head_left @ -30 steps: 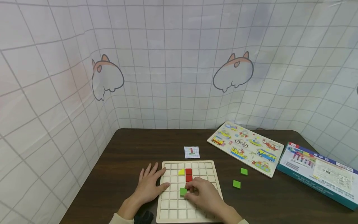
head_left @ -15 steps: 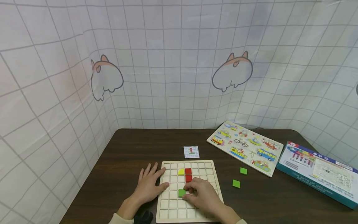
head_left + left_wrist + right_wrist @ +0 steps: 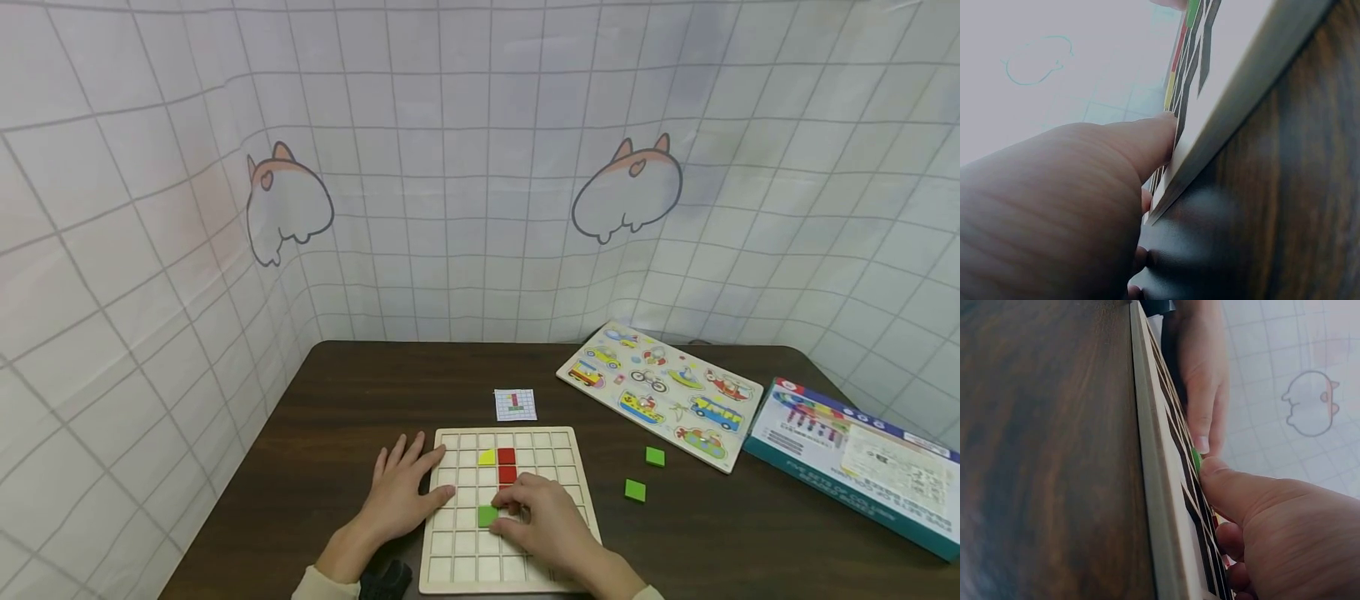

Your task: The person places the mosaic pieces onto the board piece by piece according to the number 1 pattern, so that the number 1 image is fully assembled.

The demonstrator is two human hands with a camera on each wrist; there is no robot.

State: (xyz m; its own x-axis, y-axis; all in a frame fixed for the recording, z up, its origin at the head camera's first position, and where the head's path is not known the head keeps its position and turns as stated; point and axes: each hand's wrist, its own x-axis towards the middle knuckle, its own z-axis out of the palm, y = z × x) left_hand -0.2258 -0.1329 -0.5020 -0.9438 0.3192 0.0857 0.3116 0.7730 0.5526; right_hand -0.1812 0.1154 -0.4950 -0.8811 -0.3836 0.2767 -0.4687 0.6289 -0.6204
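Note:
A pale wooden grid board [image 3: 465, 546] lies on the table. My left hand [image 3: 405, 492] rests spread at its left edge, thumb and a finger on the frame; the left wrist view shows the thumb [image 3: 1154, 140] pressing there. Below the red column, my right hand [image 3: 543, 517] holds a green square tile [image 3: 487, 517] at its right side between thumb and curled fingers. In the right wrist view, the thumb meets the green tile [image 3: 1196, 459] low over the grid. Red tiles [image 3: 507, 474] run down a column, the lowest partly hidden by the fingers. A yellow piece [image 3: 487, 457] sits beside the top one.
Two green tiles [image 3: 635, 491] lie on the dark table [image 3: 375, 383] right of the board. A small printed pattern card [image 3: 515, 405] lies behind it. A vehicle picture board [image 3: 660, 392] and a teal-sided box [image 3: 855, 467] occupy the right. A black object [image 3: 386, 579] sits near the left wrist.
Over the second, my right hand shifted the green tile slightly left and down on the grid, then stayed nearly still. The left hand has kept its place.

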